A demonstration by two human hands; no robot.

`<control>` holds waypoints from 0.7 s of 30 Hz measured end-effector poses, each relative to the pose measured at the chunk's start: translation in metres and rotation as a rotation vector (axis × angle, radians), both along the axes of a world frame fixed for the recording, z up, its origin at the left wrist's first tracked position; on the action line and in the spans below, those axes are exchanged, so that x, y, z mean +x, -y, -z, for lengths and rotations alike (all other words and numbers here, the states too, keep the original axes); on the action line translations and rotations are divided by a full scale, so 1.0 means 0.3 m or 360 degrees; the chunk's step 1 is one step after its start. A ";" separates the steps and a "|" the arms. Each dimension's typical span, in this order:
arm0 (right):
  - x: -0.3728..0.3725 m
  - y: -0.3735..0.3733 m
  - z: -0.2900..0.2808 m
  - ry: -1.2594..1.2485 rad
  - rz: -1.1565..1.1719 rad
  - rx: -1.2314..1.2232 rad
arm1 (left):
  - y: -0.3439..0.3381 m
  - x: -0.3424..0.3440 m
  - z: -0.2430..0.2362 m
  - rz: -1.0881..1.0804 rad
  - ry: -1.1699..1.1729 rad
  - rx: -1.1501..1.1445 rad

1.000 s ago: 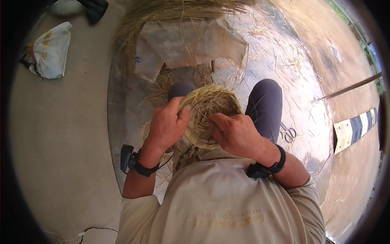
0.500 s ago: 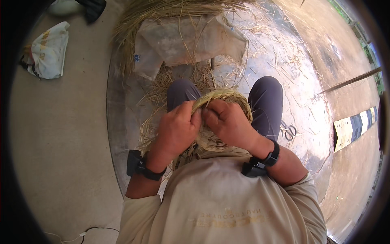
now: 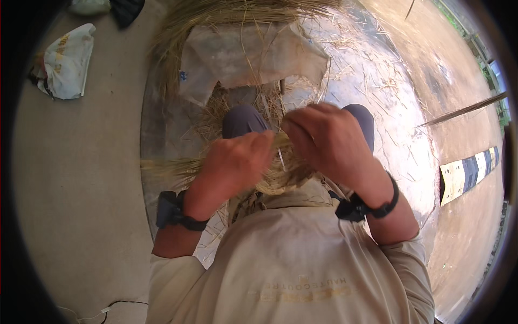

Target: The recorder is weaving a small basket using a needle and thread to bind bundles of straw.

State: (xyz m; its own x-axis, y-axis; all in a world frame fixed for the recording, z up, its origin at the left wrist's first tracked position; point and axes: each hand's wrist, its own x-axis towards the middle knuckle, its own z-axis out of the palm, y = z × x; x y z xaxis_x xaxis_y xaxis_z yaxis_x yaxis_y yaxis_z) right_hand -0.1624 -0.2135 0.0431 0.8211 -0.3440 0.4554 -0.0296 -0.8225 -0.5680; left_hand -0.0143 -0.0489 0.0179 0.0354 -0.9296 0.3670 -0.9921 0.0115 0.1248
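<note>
A woven straw piece (image 3: 283,179), braided along its edge, rests in my lap between my knees. My left hand (image 3: 233,164) is closed at its left side, and a bundle of loose straw (image 3: 170,168) sticks out to the left from behind that hand. Over the right part of the woven piece is my right hand (image 3: 326,132), raised, its fingers bent and pressed together. What they pinch is hidden and blurred. A thin pale strip (image 3: 281,161) shows on the weave between my hands.
Beyond my knees lies a translucent plastic sheet (image 3: 232,56), with a large straw bundle (image 3: 216,20) behind it. Straw scraps litter the ground mat (image 3: 399,146). A white sack (image 3: 67,62) sits at the far left, and a striped barrier strip (image 3: 469,174) at the right.
My right hand has risen away from the braided edge, up and to the right. My left hand has shifted slightly, and the straw bundle now points out to the left.
</note>
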 end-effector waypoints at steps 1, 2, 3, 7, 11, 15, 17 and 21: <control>0.019 0.013 0.005 -0.0187 -0.0074 -0.0020 | 0.007 -0.009 0.001 0.0070 0.0012 -0.0020; 0.045 0.024 0.015 -0.0326 -0.0089 -0.0032 | 0.014 -0.016 0.001 0.0143 0.0026 -0.0041; 0.069 0.035 0.023 -0.0394 -0.0131 -0.0051 | 0.020 -0.019 0.001 0.0210 0.0034 -0.0034; 0.145 0.081 0.038 -0.0234 -0.0146 0.0325 | 0.023 -0.026 -0.007 0.0197 0.0055 -0.0058; 0.150 0.075 0.032 0.0246 -0.0185 0.0570 | 0.009 -0.017 -0.012 0.0180 0.0007 -0.0039; 0.078 0.047 0.005 0.0405 -0.0557 0.0956 | -0.002 0.016 -0.001 0.0057 0.0003 0.0007; 0.020 0.048 -0.032 0.0699 -0.0636 0.2243 | -0.016 0.046 0.001 -0.0060 -0.0031 0.0038; -0.192 0.123 -0.162 0.0570 -0.0934 0.1415 | -0.098 0.190 -0.043 -0.0387 -0.0058 0.0149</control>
State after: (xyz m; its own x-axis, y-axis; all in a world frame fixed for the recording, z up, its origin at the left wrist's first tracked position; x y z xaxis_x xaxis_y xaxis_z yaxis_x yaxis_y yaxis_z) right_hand -0.2201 -0.2503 0.0916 0.8339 -0.2675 0.4828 0.5116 0.0462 -0.8580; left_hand 0.0426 -0.0196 0.0308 0.2736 -0.9220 0.2739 -0.9591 -0.2401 0.1498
